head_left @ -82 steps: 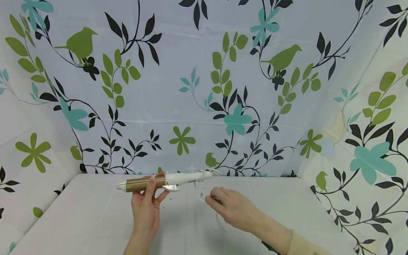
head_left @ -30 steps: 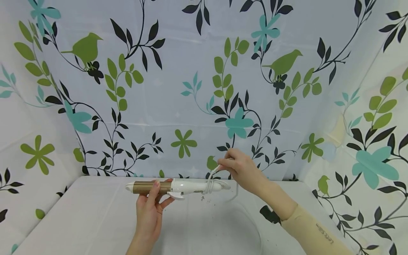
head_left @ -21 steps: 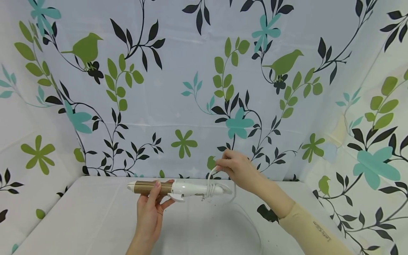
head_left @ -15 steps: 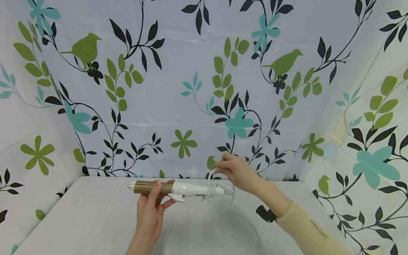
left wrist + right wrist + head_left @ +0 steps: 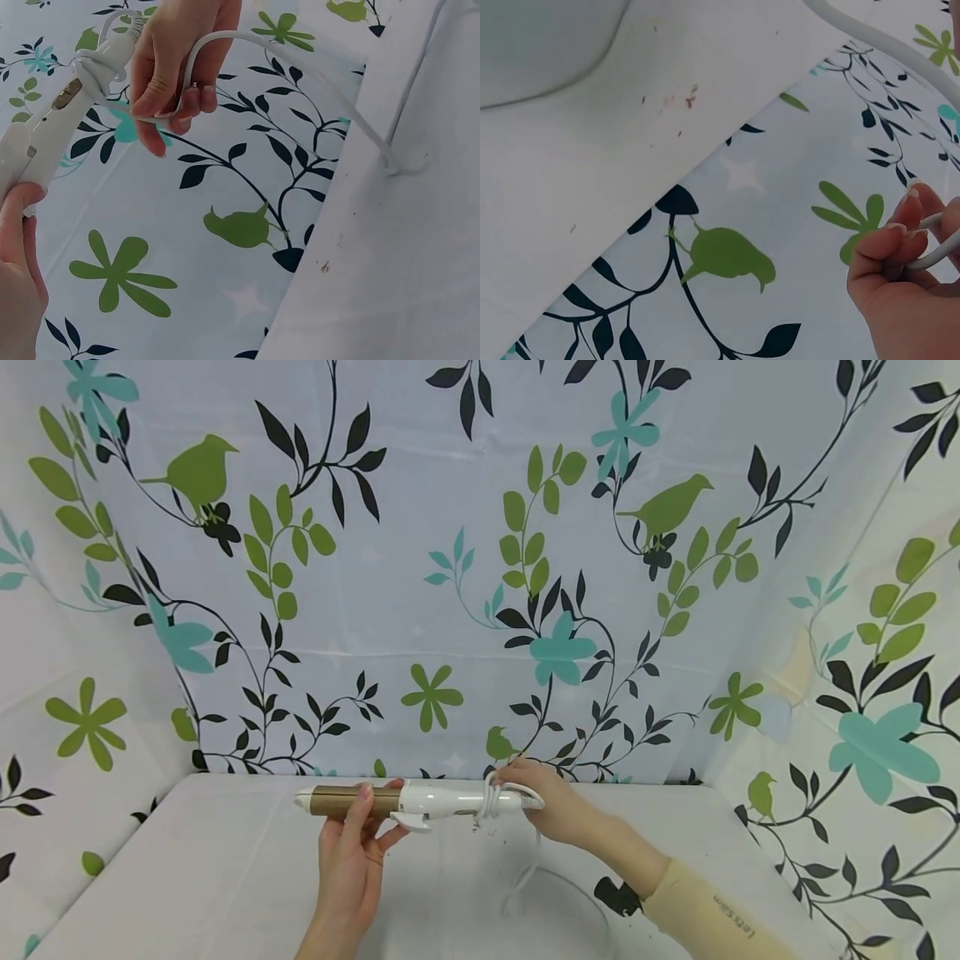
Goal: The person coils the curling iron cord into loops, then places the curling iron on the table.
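A curling iron with a gold barrel and white handle is held level above the table in the head view. My left hand grips its barrel, thumb in front. White cord loops several times round the handle near its right end. Just behind that end is my right hand, its fingertips partly hidden by handle and cord. In the left wrist view, the right hand pinches the cord between thumb and fingers, and a free length of cord arcs away from it. The right wrist view also shows this pinch.
The white-covered table carries the trailing cord and a few small dark specks. A black object lies beside the right forearm. Patterned cloth with leaves and birds stands behind and on both sides.
My right hand, first below the handle, rose above it with the cord, then came down behind the handle's right end. The left hand keeps its hold on the barrel.
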{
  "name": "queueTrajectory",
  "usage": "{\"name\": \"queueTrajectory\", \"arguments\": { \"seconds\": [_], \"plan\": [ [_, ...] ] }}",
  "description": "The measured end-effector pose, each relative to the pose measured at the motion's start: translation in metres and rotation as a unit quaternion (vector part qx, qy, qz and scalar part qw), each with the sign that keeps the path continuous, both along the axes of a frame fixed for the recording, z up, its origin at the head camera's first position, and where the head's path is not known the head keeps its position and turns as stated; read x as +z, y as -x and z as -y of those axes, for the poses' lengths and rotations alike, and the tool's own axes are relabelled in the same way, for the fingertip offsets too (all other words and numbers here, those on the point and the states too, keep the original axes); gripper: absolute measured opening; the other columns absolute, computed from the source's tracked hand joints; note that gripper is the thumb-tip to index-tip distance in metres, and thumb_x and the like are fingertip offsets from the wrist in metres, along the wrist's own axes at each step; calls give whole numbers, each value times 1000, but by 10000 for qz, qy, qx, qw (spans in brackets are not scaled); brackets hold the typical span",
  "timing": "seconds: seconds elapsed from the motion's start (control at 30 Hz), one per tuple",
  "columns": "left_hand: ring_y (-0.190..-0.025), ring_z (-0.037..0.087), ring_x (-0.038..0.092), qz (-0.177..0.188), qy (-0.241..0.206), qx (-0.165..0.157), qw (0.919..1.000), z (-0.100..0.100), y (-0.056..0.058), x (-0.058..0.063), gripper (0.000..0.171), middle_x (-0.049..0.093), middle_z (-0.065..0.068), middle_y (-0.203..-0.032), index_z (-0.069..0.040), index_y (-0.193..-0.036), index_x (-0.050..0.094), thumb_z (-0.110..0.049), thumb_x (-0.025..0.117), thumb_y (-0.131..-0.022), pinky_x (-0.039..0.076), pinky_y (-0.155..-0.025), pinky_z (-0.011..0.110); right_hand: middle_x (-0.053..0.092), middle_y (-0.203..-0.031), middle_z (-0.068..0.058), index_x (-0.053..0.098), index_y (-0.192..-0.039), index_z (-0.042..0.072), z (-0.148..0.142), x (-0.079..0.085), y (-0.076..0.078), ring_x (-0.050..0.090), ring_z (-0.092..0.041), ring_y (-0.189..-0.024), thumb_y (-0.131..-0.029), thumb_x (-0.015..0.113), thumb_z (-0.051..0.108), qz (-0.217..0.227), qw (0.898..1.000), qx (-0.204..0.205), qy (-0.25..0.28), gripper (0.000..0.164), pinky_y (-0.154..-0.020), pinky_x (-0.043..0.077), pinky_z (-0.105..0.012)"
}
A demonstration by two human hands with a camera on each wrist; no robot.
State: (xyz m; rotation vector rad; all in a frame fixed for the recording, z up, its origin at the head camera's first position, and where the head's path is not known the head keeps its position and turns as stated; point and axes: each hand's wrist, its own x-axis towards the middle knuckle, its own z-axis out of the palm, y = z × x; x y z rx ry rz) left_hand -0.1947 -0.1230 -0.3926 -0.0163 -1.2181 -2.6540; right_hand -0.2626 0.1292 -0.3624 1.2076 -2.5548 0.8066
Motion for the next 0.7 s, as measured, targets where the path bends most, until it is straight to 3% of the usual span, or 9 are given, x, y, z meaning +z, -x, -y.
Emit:
{"name": "queueTrajectory", "arguments": {
  "seconds": [0.1, 0.2, 0.3, 0.43, 0.53, 0.7],
  "plan": [
    [-102, 20, 63, -13, -97, 51, 9999, -1, 1, 0, 33, 64, 10, -110, -3, -119, 38, -24, 51, -98, 58, -79, 35, 64, -102, -3, 62, -111, 8, 4, -5, -6, 62, -16, -93, -89, 55, -5, 306, 9993, -127, 145, 26, -82, 56, -30],
    [-102, 21, 62, -7, -153, 92, 9998, -1, 1, 0, 31, 64, 11, -110, -4, -119, 40, -24, 51, -98, 57, -80, 36, 63, -98, -3, 60, -108, 6, 10, -11, -12, 62, -15, -89, -93, 51, -1, 570, 9971, -465, 187, 19, -77, 56, -28],
    [-102, 21, 62, 20, -128, 117, 9998, -2, 2, 0, 31, 65, 10, -110, -5, -119, 39, -25, 51, -98, 56, -81, 37, 62, -91, -2, 58, -105, 6, 17, -17, -19, 61, -13, -80, -94, 51, 4, 479, 9946, -913, 147, 13, -67, 55, -25],
    [-101, 20, 62, 42, -168, 112, 9998, -2, 1, 1, 30, 65, 8, -109, -6, -118, 39, -25, 51, -98, 57, -81, 37, 62, -93, -3, 58, -114, 3, 25, -28, -27, 61, -12, -81, -93, 54, 6, -254, 9897, -1410, -34, 21, -68, 55, -25],
    [-100, 20, 63, 20, -163, 129, 9998, -2, 0, 0, 29, 65, 9, -108, -5, -117, 39, -24, 51, -98, 57, -80, 37, 63, -89, -1, 58, -114, 3, 30, -39, -32, 60, -12, -79, -93, 55, 11, -1048, 9792, -1695, -370, 23, -69, 56, -29],
    [-101, 21, 63, -8, -120, 186, 9998, -3, -1, 1, 32, 65, 9, -108, -3, -119, 37, -22, 51, -98, 57, -79, 37, 61, -73, 0, 63, -99, 7, 35, -47, -35, 58, -13, -64, -91, 59, 18, -1905, 9564, -2049, -833, 14, -54, 54, -31]
  ]
}}
